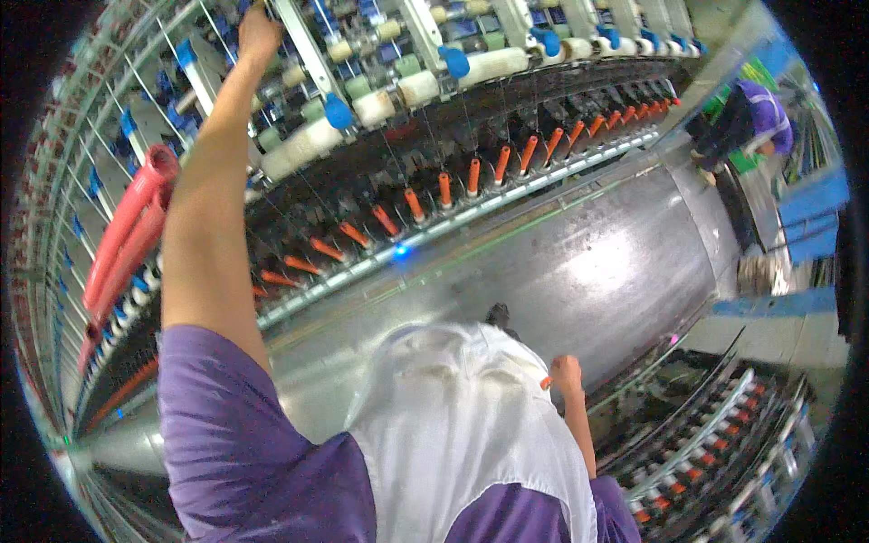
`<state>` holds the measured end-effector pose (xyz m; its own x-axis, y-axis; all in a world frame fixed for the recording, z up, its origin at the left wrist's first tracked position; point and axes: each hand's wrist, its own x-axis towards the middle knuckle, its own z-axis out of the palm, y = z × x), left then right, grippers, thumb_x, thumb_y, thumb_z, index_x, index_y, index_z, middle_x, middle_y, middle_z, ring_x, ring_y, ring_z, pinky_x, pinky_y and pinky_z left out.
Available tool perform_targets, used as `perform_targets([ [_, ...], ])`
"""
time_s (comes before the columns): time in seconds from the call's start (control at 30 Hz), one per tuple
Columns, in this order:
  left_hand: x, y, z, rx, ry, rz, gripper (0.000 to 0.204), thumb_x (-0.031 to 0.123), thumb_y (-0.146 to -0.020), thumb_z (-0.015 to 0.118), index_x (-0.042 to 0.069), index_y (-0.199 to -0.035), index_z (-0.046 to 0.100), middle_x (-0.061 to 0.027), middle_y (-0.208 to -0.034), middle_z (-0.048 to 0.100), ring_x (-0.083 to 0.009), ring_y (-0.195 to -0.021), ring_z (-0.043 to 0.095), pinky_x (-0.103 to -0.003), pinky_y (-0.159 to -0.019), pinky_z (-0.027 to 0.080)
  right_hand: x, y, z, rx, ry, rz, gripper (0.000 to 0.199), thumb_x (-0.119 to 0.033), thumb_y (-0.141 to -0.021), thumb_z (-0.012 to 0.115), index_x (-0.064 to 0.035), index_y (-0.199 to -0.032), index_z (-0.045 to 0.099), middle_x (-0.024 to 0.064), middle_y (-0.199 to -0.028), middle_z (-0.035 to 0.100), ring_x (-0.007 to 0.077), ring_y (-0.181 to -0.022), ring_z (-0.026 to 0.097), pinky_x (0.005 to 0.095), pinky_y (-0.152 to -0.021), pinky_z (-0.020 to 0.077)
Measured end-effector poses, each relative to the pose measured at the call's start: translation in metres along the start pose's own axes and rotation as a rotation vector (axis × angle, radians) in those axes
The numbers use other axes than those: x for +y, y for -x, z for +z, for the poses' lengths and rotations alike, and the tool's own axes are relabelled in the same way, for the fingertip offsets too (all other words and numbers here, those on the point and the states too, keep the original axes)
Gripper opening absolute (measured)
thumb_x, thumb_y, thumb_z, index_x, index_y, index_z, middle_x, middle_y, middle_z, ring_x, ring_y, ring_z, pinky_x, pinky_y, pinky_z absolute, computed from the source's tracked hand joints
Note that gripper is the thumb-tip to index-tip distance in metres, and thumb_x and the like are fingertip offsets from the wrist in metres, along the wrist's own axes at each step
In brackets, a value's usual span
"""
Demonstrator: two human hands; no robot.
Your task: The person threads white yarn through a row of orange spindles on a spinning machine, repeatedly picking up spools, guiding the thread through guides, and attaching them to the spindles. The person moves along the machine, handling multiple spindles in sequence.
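Observation:
My left arm stretches up to the spinning machine. My left hand (260, 36) is at the top edge of the view, among the rollers and upper parts, its fingers drawn together; what they grip, if anything, is hidden. Below it run white rollers (308, 147) and metal arms with blue ends (338, 110). A row of orange bobbins (444, 189) stands along the machine's lower rail. My right hand (567, 373) is low beside the white apron (453, 407), closed around a small orange piece (545, 384) whose end sticks out.
Pink-red tubes (131, 231) hang left of my arm. A shiny grey floor (579, 253) forms the aisle. Another machine with orange-based bobbins (692, 471) stands at lower right. A person in purple (765, 113) bends over at far right, near a blue cart (810, 217).

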<state>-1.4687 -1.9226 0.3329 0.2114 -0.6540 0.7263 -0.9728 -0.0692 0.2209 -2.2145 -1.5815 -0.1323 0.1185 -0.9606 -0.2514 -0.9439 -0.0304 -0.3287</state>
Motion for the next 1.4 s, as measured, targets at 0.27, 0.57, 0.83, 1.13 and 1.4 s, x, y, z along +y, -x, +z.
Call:
perform_targets([
  [0.27,0.005,-0.004,0.001,-0.098,-0.191,-0.235,0.028,0.019,-0.085,0.058,0.000,-0.105,0.059,-0.0221,-0.094,0.065,-0.0378,-0.089,0.062,-0.046,-0.076,0.048,0.036,-0.212,-0.156,-0.149,0.048,-0.318,0.010,-0.011,-0.077,0.058,-0.0033,-0.080,0.063,0.0194,-0.074,0.062,0.0396,-0.071,0.061,0.0462,-0.059,0.0476],
  [0.57,0.049,0.021,-0.037,0.082,-0.145,-0.191,0.021,0.015,-0.086,0.055,-0.002,-0.099,0.056,-0.0263,-0.094,0.061,-0.0414,-0.089,0.058,-0.050,-0.075,0.043,0.042,-0.242,-0.107,-0.278,0.008,-0.562,0.007,-0.011,-0.074,0.060,-0.0053,-0.073,0.064,0.0134,-0.076,0.066,0.0326,-0.070,0.064,0.0398,-0.062,0.0497],
  [0.83,0.107,0.149,-0.073,-0.171,0.468,-0.738,0.024,0.012,-0.087,0.064,-0.005,-0.103,0.065,-0.0120,-0.082,0.067,-0.0154,-0.069,0.065,-0.028,-0.058,0.053,-0.067,-0.192,-0.153,-0.504,-0.617,-0.380,0.018,-0.015,-0.085,0.062,0.0031,-0.083,0.063,0.0125,-0.068,0.060,0.0192,-0.063,0.060,0.0350,-0.061,0.0492],
  [1.13,0.103,0.128,-0.037,-0.236,0.147,-0.844,0.039,0.024,-0.069,0.081,-0.008,-0.087,0.068,-0.0215,-0.087,0.068,-0.0293,-0.079,0.066,-0.042,-0.072,0.052,-0.163,-0.167,-0.233,-0.853,-0.319,-0.453,0.026,-0.023,-0.085,0.067,0.0032,-0.084,0.064,0.0121,-0.064,0.062,0.0179,-0.053,0.062,0.0322,-0.054,0.0489],
  [1.4,0.105,0.121,-0.049,-0.360,0.210,-0.875,0.030,0.015,-0.070,0.075,-0.010,-0.084,0.066,-0.0239,-0.082,0.066,-0.0326,-0.076,0.065,-0.043,-0.070,0.050,-0.164,-0.132,-0.239,-0.366,0.194,-1.008,0.027,-0.029,-0.082,0.063,-0.0023,-0.081,0.062,0.0176,-0.071,0.064,0.0365,-0.068,0.062,0.0431,-0.063,0.0494],
])
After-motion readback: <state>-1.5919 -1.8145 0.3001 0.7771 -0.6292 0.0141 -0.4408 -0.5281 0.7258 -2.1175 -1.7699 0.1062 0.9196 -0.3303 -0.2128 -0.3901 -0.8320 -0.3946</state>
